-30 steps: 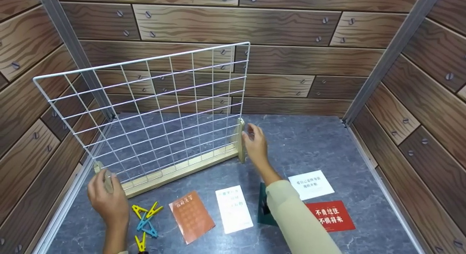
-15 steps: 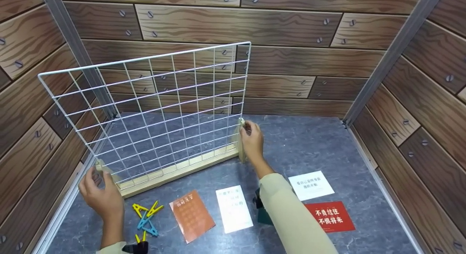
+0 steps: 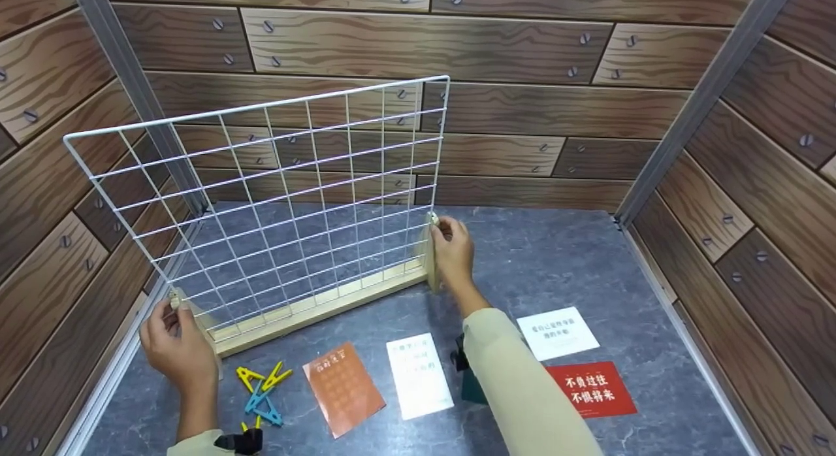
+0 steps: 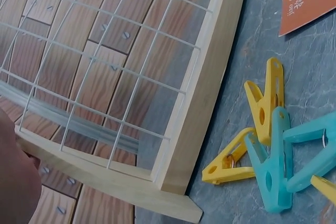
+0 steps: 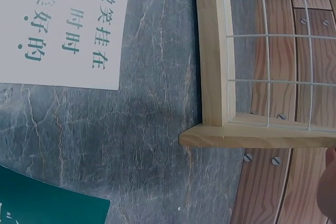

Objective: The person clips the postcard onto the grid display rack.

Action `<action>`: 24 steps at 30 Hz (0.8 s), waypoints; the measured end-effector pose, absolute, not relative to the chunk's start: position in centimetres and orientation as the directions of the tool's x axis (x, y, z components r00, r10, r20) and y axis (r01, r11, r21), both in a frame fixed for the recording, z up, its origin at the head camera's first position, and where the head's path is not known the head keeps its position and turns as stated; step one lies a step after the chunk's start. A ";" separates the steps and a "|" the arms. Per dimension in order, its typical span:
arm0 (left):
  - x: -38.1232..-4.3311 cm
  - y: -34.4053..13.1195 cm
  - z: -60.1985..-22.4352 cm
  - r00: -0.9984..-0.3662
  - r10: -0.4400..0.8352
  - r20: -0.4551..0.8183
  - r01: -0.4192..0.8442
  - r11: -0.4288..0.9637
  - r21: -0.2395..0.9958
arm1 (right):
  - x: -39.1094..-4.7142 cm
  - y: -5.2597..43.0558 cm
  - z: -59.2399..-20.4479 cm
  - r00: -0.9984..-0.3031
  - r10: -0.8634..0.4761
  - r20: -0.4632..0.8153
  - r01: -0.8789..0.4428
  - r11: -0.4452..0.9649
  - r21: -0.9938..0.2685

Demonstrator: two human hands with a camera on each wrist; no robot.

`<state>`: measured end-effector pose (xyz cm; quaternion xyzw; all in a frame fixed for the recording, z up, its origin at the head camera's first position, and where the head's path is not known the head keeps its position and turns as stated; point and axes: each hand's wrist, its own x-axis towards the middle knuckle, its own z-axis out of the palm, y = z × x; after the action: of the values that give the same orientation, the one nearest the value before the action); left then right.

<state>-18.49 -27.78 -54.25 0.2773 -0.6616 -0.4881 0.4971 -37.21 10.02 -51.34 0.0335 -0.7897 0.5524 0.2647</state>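
Observation:
A white wire grid panel [image 3: 257, 108] stands upright in a pale wooden stand [image 3: 326, 300], angled across the grey surface. At its left end, my left hand [image 3: 179, 345] pinches the upper part of the wooden end piece with thumb and fingers. My right hand [image 3: 455, 252] grips the top of the opposite end piece the same way. In the left wrist view the lower wires meet the wooden base bar [image 4: 202, 93], and only part of my left hand shows at the edge. The right wrist view has the right end piece [image 5: 252, 136] joined to the base.
Yellow clothespins [image 4: 268, 100] and blue clothespins [image 4: 274, 174] lie before the left end. Further right are an orange card [image 3: 344, 389], a white card [image 3: 419, 375], a dark green card [image 3: 473, 388] partly under my sleeve, another white card [image 3: 558, 333] and a red card [image 3: 602, 390]. Wood-patterned walls surround the surface.
My right hand has moved left onto its end piece and now grips it. My left hand has shifted left and slightly up, fingertips closing on the other end piece. The panel barely moved.

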 end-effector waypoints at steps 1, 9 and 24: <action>-18.5 -27.8 -54.3 -0.351 -0.853 0.386 0.119 0.368 0.922 | -37.2 10.1 -51.3 -0.855 0.237 0.462 -0.351 0.390 -0.851; -18.4 -27.9 -54.0 -0.331 -0.871 0.363 0.127 0.340 0.932 | -37.1 10.6 -51.4 -0.831 0.207 0.516 -0.406 0.408 -0.818; -19.2 -27.7 -53.8 -0.380 -0.823 0.422 0.053 0.437 0.898 | -36.0 12.5 -51.7 -0.815 0.224 0.534 -0.412 0.424 -0.806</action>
<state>-19.20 -27.73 -53.78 0.2765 -0.6962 -0.4531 0.4833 -36.04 12.52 -51.68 0.0596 -0.7894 0.5333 0.2982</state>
